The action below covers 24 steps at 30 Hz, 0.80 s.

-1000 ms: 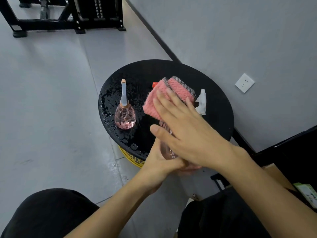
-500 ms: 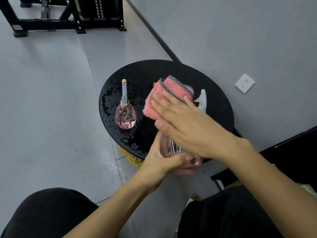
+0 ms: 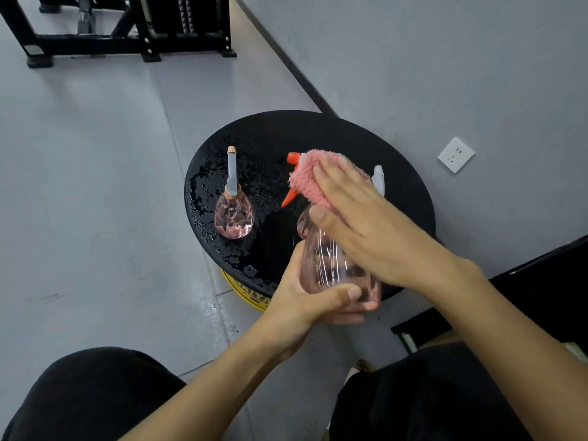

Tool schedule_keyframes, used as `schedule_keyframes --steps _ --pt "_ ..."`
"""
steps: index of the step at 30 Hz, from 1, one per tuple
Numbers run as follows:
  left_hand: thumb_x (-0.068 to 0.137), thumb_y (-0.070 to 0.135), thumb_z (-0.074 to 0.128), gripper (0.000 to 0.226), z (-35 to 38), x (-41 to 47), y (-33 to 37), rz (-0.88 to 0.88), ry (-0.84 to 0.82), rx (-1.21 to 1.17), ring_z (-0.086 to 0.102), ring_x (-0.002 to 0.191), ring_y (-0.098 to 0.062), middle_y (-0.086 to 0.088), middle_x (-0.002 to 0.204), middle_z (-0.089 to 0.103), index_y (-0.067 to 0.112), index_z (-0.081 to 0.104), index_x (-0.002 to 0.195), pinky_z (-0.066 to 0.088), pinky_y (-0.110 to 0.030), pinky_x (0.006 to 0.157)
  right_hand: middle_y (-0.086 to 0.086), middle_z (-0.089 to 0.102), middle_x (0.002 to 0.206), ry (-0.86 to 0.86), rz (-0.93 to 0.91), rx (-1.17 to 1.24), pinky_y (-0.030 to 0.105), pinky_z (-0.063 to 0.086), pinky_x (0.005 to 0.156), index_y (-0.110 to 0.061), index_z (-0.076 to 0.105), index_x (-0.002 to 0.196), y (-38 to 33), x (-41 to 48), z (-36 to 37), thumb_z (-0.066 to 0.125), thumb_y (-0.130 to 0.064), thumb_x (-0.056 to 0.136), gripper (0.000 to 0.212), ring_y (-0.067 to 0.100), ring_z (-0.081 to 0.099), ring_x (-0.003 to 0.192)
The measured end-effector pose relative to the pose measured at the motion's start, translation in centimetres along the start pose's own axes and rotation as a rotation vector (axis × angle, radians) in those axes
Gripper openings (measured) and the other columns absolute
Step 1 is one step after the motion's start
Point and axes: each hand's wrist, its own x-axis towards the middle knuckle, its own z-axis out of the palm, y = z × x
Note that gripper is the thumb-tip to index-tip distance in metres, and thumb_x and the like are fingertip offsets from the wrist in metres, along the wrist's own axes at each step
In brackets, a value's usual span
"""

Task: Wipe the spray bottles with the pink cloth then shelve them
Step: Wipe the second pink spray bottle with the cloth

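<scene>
A clear pink spray bottle (image 3: 331,265) with an orange trigger (image 3: 291,194) is tilted above the near edge of the round black table (image 3: 318,135). My left hand (image 3: 302,307) grips its base from below. My right hand (image 3: 366,224) presses the pink cloth (image 3: 307,179) with straight fingers onto the bottle's neck and spray head, thumb against the bottle's shoulder. A second, smaller pink bottle (image 3: 234,218) with a long grey nozzle stands upright on the table's left side. A white spray head (image 3: 378,179) shows behind my right hand; its bottle is hidden.
Water drops cover the table's left part. The table stands on a yellow base (image 3: 245,291), close to a grey wall with a white socket (image 3: 456,155). A black metal rack (image 3: 127,27) stands far left; black furniture (image 3: 541,281) is at the right.
My right hand slid the cloth up from the bottle's body to its neck and head, so the body and orange trigger now show. The left hand kept its grip on the base.
</scene>
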Motion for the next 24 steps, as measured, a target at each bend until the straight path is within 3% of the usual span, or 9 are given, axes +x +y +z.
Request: schedule_keyframes --steps 3,8,12,15,17,22,24 --pt "0.059 0.019 0.077 0.077 0.1 0.1 0.0 0.005 0.007 -0.009 0.072 0.087 -0.031 -0.013 0.114 0.068 0.031 0.044 0.127 0.058 -0.035 0.06 -0.012 -0.018 0.16 0.016 0.08 0.051 0.016 -0.022 0.103 -0.024 -0.007 0.154 0.5 0.9 -0.3 0.009 -0.068 0.087 0.081 0.002 -0.022 0.144" --pt "0.06 0.022 0.077 0.075 0.0 0.1 0.3 0.008 0.005 -0.02 0.072 0.085 -0.034 -0.01 0.116 0.067 0.031 0.044 0.126 0.058 -0.035 0.061 -0.013 -0.016 0.16 0.009 0.009 0.088 0.001 -0.027 0.094 -0.022 -0.003 0.155 -0.7 -0.1 0.5 0.011 -0.067 0.087 0.082 -0.003 -0.024 0.142" --pt "0.06 0.024 0.077 0.074 -0.2 -0.1 0.4 0.005 -0.001 -0.005 0.073 0.081 -0.033 -0.007 0.113 0.069 0.035 0.044 0.126 0.058 -0.034 0.061 -0.02 -0.012 0.16 -0.045 -0.01 0.116 0.013 -0.015 0.108 -0.027 0.003 0.155 -0.7 -1.2 0.6 0.012 -0.068 0.091 0.076 -0.009 -0.022 0.14" --pt "0.061 0.02 0.077 0.08 -0.3 0.0 0.2 0.008 -0.005 0.023 0.072 0.085 -0.032 -0.016 0.116 0.066 0.03 0.042 0.131 0.058 -0.035 0.061 -0.014 -0.014 0.161 0.024 0.029 0.063 0.017 -0.019 0.11 -0.025 -0.004 0.155 0.4 -0.2 0.2 0.007 -0.07 0.09 0.079 -0.003 -0.021 0.143" --pt "0.06 0.019 0.078 0.082 -0.3 0.0 0.2 0.006 0.002 0.041 0.072 0.087 -0.03 -0.016 0.119 0.064 0.026 0.041 0.132 0.058 -0.036 0.062 -0.014 -0.017 0.16 0.044 0.103 0.095 0.026 -0.013 0.115 -0.026 -0.007 0.154 0.7 0.4 0.1 0.01 -0.067 0.09 0.078 0.001 -0.022 0.144" --pt "0.064 0.013 0.079 0.071 -0.3 0.2 0.1 0.003 -0.012 0.041 0.07 0.094 -0.032 -0.018 0.124 0.061 0.035 0.047 0.123 0.057 -0.037 0.064 -0.014 -0.011 0.161 0.036 -0.003 0.029 0.006 -0.031 0.095 -0.024 0.002 0.155 -0.9 -0.3 0.6 0.012 -0.061 0.097 0.07 0.003 -0.025 0.144" --pt "0.072 0.001 0.078 0.068 -0.4 0.2 0.1 0.015 -0.035 0.048 0.07 0.095 -0.033 -0.02 0.126 0.059 0.037 0.048 0.121 0.057 -0.037 0.066 -0.012 -0.005 0.162 0.023 -0.073 -0.082 0.006 -0.037 0.09 -0.022 0.009 0.155 -1.4 -0.6 0.7 0.011 -0.059 0.097 0.069 0.007 -0.024 0.145"
